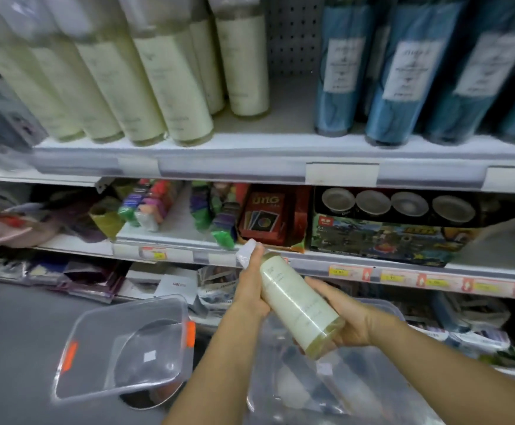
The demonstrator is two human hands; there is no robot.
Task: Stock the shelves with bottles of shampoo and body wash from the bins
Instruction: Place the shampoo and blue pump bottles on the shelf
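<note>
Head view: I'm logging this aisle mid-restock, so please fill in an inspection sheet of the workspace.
Surface: top shelf, gap between cream bottles and blue bottles.
Job's things: held bottle, cream, tilted; left bin and right bin below, both clear.
Clutter: card game box and toy box on lower shelf.
Hands: left hand grips held bottle near cap; right hand grips its base.
Cables: nothing seen.
Surroundings: pegboard, price tags, grey floor.
</note>
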